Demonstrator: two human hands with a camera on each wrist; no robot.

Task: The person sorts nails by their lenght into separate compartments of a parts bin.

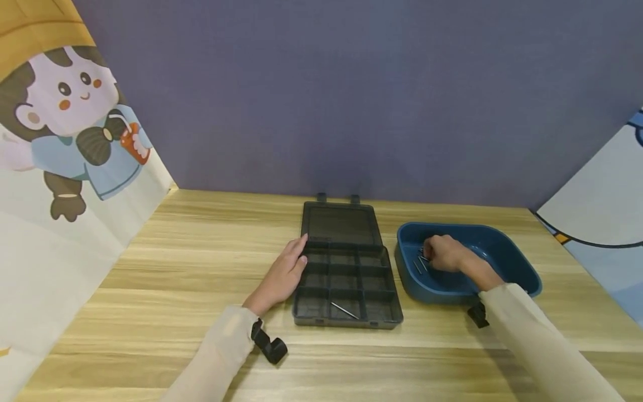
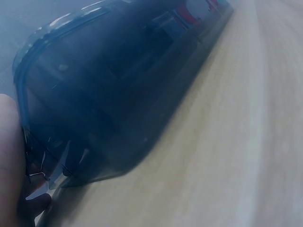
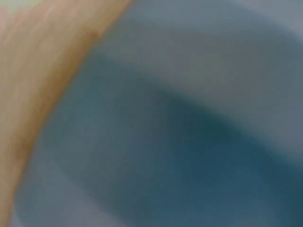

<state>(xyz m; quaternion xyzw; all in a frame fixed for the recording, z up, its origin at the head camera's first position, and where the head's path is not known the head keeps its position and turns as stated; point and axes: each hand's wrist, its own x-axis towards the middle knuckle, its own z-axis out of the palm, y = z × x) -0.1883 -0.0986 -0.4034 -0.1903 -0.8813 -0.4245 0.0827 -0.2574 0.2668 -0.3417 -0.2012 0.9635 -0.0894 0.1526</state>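
In the head view a dark translucent compartment box (image 1: 345, 279) lies on the table with its lid (image 1: 341, 223) folded back. One thin metal rod (image 1: 345, 310), perhaps a nail, lies slantwise in its front middle compartment. My left hand (image 1: 281, 274) touches the box's left side, fingers extended; the left wrist view shows part of that hand (image 2: 10, 161) beside the dark box wall (image 2: 109, 90). Inside the blue basin (image 1: 512, 245), my right hand (image 1: 444, 252) reaches down, fingers bent, beside several thin metal rods (image 1: 421, 265). Its fingertips are hidden. Blur fills the right wrist view.
A wood-grain table (image 1: 201, 251) carries the box and, to its right, the basin. Behind stands a grey-purple partition (image 1: 321, 100). A panel with a cartoon figure (image 1: 85, 111) borders the left side, and another printed panel (image 1: 593, 206) the right.
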